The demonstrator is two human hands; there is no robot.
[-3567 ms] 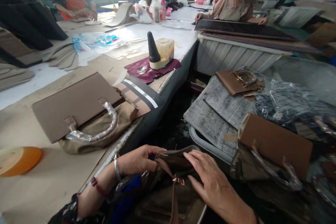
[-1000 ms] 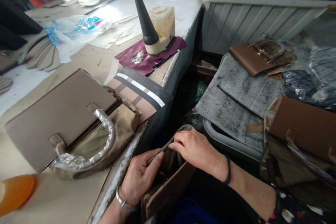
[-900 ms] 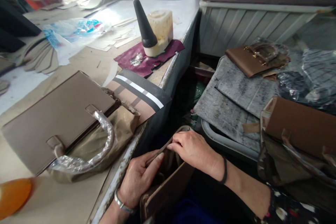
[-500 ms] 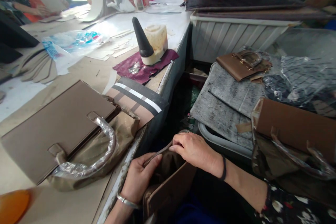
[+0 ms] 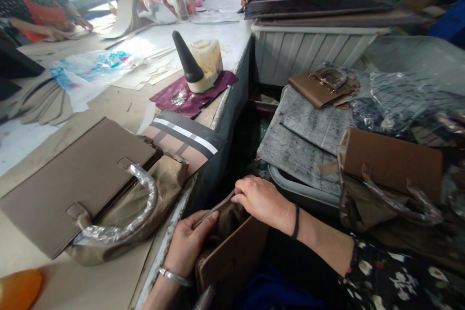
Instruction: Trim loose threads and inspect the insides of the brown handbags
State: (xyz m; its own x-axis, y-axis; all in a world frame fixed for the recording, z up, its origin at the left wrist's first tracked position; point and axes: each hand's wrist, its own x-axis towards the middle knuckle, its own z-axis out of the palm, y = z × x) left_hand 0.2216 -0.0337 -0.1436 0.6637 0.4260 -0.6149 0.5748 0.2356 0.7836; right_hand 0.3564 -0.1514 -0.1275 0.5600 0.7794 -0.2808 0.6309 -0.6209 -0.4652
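A brown handbag [image 5: 232, 259] stands open in my lap beside the table edge. My left hand [image 5: 189, 247] grips its near rim, thumb on top. My right hand [image 5: 259, 201] holds the far rim, fingers curled over the edge and into the opening. The bag's inside is dark and I cannot see what is in it. On the table to my left lies a taupe handbag [image 5: 80, 179] on its side, its handle [image 5: 123, 225] wrapped in clear plastic.
A glue bottle with a black cone tip [image 5: 198, 65] stands on a maroon leather scrap [image 5: 192, 99]. To the right, grey boards [image 5: 305, 140] and more brown bags [image 5: 394, 164] [image 5: 321, 88] fill a bin. Other people work at the far tables.
Over the last second the view has tilted up and drifted right. Both hands keep the same grip on the bag's rim. Earlier, my right hand lay flat on the bag.
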